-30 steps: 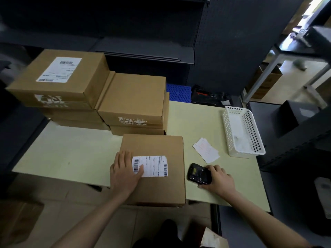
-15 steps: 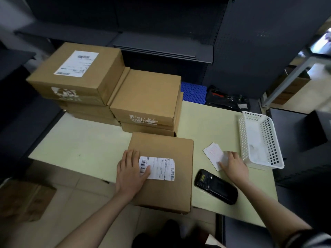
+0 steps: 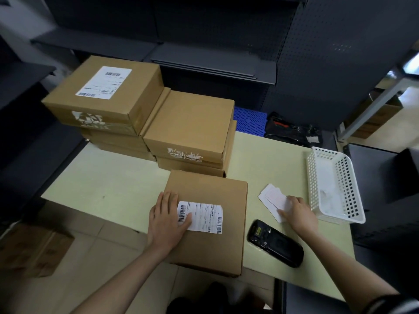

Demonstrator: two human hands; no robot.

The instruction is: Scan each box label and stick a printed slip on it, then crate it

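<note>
Box [image 3: 210, 225] is laid flat at the near edge of the tabletop [image 3: 108, 182], its label [image 3: 201, 216] facing up. The left hand [image 3: 166, 219] is spread flat on the box, thumb over the label's left barcode. Slips [image 3: 272, 200] right of the box are pressed by the right hand [image 3: 299, 214]; its fingers are blurred. A scanner [image 3: 275, 243] is seen near, a basket [image 3: 335, 184] right

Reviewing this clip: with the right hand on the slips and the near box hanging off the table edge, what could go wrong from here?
1. The white slips lie overlapped under the right hand; it may lift more than one.
2. The near box overhangs the table edge, steadied only by the flat left hand; it might tip when released.
3. The scanner lies beside the right forearm and could get knocked.
</note>
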